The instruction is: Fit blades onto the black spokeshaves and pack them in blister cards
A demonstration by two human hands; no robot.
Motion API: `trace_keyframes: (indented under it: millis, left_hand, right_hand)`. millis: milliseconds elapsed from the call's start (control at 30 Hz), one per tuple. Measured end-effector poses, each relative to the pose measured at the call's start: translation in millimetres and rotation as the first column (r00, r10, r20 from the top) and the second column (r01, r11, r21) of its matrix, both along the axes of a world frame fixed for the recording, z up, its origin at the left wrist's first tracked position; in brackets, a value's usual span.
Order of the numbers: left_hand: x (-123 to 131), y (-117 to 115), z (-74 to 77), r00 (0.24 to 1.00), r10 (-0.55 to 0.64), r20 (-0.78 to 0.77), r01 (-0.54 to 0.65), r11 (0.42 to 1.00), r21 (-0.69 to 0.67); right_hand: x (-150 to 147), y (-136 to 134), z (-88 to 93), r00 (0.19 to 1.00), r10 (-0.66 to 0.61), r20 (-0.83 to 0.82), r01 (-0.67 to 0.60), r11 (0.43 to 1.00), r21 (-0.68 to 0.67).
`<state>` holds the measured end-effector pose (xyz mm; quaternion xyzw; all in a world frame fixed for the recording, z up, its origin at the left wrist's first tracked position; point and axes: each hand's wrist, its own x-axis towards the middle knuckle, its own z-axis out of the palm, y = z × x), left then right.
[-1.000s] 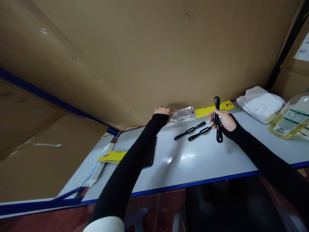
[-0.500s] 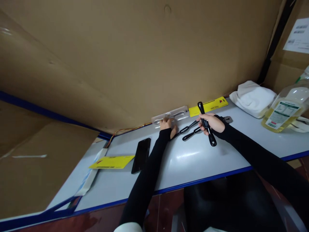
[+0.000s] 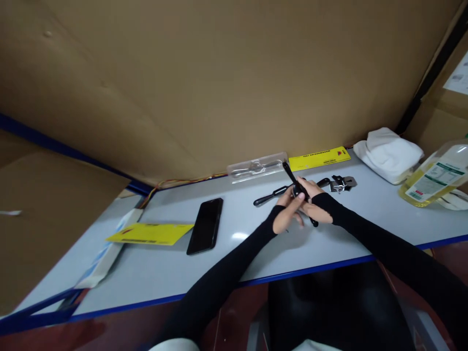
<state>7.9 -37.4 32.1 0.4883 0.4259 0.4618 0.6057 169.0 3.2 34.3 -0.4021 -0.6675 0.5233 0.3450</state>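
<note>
Tool with black handles (image 3: pixel 289 173) sits in both hands, raised over the pale surface (image 3: pixel 373 207); its long axis runs from far left to near right, one tip showing beyond the fingers and the other below them. Left hand (image 3: pixel 287 214) meets it from the near left side, thumb laid across the dark middle part, apparently pinching it there. Right hand (image 3: pixel 315 208) comes from the right, fingers curled about the same middle stretch. Neither hand is nearer: both touch the tool, and the axis passes between them. (A few fingertips hang loose beneath; exact finger contact on the underside cannot be told.) Just to the left of the hands, a second black tool (image 3: pixel 269 198) lies on the surface, slanting from near left to far right, its right part hidden. Beyond the right hand, a black handle end (image 3: pixel 323 182) shows; its owner cannot be told. Beside that end, to the right, small metal pieces (image 3: pixel 342 184) lie together. Along the far edge: clear plastic tray (image 3: pixel 256 166), then yellow card (image 3: pixel 320 159), then white cloth (image 3: pixel 389 155). Bottle (image 3: pixel 429 178) stands farther right; dark phone (image 3: pixel 205 226) rests well to the left.
</note>
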Motion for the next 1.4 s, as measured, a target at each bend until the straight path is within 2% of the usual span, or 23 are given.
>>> trace_keyframes:
  millis: [67, 100, 200, 267, 367, 433, 600, 667, 767, 833, 867, 933, 1000, 1067, 1200, 1267, 1333, 1400]
  left_hand:
    - [11, -6, -7.3, 0.991, -0.027, 0.128, 0.031, 0.999, -0.029]
    - [12, -6, -10.1, 0.985, -0.043, 0.170, 0.049, 0.998, -0.033]
    - [5, -2, -13.2, 0.975, -0.069, 0.210, 0.078, 0.996, -0.034]
    - [-1, 0, -10.7, 0.976, -0.060, 0.208, 0.067, 0.997, -0.030]
    - [-5, 2, -2.7, 0.965, -0.081, 0.249, 0.084, 0.996, 0.001]
    - [-8, 4, 2.5, 0.962, -0.058, 0.266, 0.051, 0.998, 0.033]
    - [-16, 11, 7.2, 0.958, 0.091, 0.273, -0.094, 0.996, -0.002]
    - [-16, 11, 8.0, 0.949, 0.096, 0.300, -0.104, 0.995, 0.010]
    - [-11, 5, 8.6, 0.944, 0.068, 0.323, -0.099, 0.992, 0.082]
    - [-7, 3, 7.6, 0.951, 0.064, 0.302, -0.103, 0.988, 0.113]
    - [-6, 2, 6.7, 0.956, 0.081, 0.281, -0.117, 0.987, 0.113]
    - [-6, 4, 4.9, 0.960, 0.171, 0.222, -0.194, 0.977, 0.086]
    - [-9, 7, 4.9, 0.949, 0.270, 0.160, -0.281, 0.959, 0.047]
    - [-14, 10, 7.3, 0.950, 0.274, 0.146, -0.282, 0.959, 0.036]
    - [-20, 9, 11.4, 0.972, 0.011, 0.234, -0.030, 0.996, 0.079]
    - [-18, 7, 9.2, 0.968, -0.062, 0.241, 0.040, 0.995, 0.094]
    - [-16, 5, 5.3, 0.962, -0.085, 0.258, 0.069, 0.995, 0.070]
    - [-15, 5, 2.0, 0.953, -0.086, 0.289, 0.083, 0.996, 0.023]
  right_hand:
    - [-2, -3, 2.4, 0.990, -0.114, 0.080, 0.105, 0.988, 0.109]
    - [-2, -4, 4.8, 0.988, -0.126, 0.089, 0.114, 0.985, 0.132]
    - [0, -7, 13.7, 0.999, -0.037, 0.019, 0.035, 0.993, 0.109]
    - [2, -7, 19.8, 0.999, -0.029, -0.039, 0.032, 0.995, 0.093]
    - [5, -5, 28.6, 0.986, -0.048, -0.162, 0.041, 0.998, -0.045]
    - [6, -3, 33.2, 0.970, -0.001, -0.242, -0.043, 0.983, -0.176]
    - [5, -1, 35.7, 0.901, 0.171, -0.398, -0.301, 0.907, -0.293]
    - [7, -3, 37.5, 0.859, 0.229, -0.458, -0.396, 0.864, -0.310]
    - [12, -7, 44.8, 0.811, 0.310, -0.496, -0.521, 0.769, -0.370]
    - [14, -10, 49.1, 0.814, 0.336, -0.474, -0.545, 0.723, -0.424]
    - [14, -11, 49.6, 0.837, 0.329, -0.437, -0.519, 0.730, -0.444]
    - [12, -11, 46.5, 0.907, 0.282, -0.314, -0.400, 0.810, -0.428]
    - [8, -10, 38.8, 0.959, 0.190, -0.208, -0.252, 0.910, -0.330]
    - [3, -9, 29.9, 0.971, 0.125, -0.202, -0.172, 0.957, -0.236]
    - [-3, -9, 18.9, 0.953, 0.068, -0.296, -0.139, 0.965, -0.224]
    - [-2, -10, 16.7, 0.975, 0.003, -0.222, -0.037, 0.988, -0.151]
    - [2, -9, 16.2, 0.995, -0.089, -0.054, 0.092, 0.995, 0.047]
    - [6, -7, 17.7, 0.973, -0.204, 0.104, 0.163, 0.937, 0.310]
